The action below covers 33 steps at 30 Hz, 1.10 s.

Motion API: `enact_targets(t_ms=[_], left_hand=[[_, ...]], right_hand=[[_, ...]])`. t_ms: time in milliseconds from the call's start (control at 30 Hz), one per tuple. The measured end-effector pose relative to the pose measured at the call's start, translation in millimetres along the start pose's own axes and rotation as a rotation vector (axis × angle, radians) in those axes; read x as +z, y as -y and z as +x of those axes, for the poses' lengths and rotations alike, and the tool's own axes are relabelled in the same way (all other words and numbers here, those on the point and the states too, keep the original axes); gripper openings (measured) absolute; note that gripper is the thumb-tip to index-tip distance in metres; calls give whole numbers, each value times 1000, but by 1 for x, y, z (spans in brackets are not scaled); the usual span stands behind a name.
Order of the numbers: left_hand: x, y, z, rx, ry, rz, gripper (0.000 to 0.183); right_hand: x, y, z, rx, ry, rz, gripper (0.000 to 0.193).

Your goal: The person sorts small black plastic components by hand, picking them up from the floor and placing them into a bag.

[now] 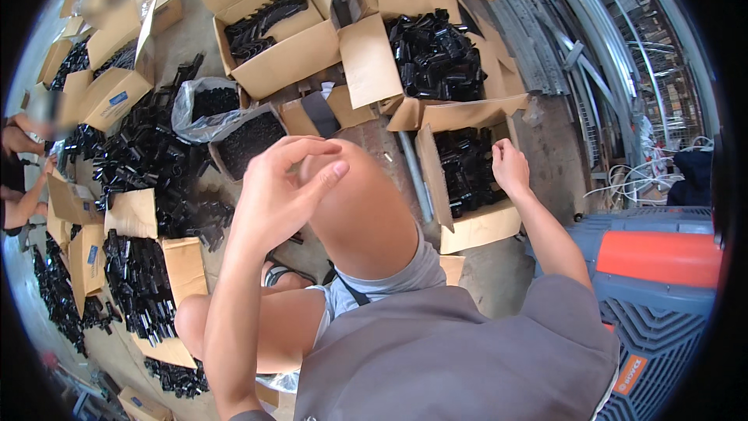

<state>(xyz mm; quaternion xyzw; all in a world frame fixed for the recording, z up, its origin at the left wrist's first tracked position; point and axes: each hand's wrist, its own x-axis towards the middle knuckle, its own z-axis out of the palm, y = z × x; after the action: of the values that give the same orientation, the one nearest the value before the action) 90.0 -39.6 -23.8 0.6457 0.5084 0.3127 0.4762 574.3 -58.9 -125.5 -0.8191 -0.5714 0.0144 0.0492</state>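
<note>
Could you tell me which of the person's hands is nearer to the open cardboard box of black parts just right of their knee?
The right hand is nearer: it reaches into that cardboard box, over the black parts. The left hand is raised above the bent knee, well left of the box.

Bright daylight, heavy fisheye edge warping

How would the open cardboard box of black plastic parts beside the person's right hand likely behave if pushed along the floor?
The box would probably slide rather than tip: it sits low and wide. Packed with black parts, it is likely heavy for its size. Its open flaps look floppy, so they may bend under the right hand.
</note>
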Motion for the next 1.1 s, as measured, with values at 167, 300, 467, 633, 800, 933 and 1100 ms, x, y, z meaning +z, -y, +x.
enact_targets(t_ms=[167, 300, 467, 633, 800, 933, 1100], left_hand=[[15, 25, 24, -52, -88, -72, 32], [10, 45, 11, -106, 8, -483, 36], [5, 204, -13, -187, -1018, -812, 20], [86, 296, -76, -921, -646, 252, 33], [102, 307, -81, -680, -537, 460, 42], [94, 344, -73, -536, -457, 644, 46], [90, 358, -54, -636, -199, 759, 22]], right_hand=[[68, -11, -25, 3, 94, 383, 23], [43, 67, -61, -21, 209, 575, 20], [43, 101, -77, -204, 206, 607, 20], [28, 106, -88, -223, 205, 656, 20], [35, 91, -102, -194, 292, 714, 18], [47, 113, -118, -180, 412, 756, 16], [58, 194, -111, -239, 434, 789, 17]])
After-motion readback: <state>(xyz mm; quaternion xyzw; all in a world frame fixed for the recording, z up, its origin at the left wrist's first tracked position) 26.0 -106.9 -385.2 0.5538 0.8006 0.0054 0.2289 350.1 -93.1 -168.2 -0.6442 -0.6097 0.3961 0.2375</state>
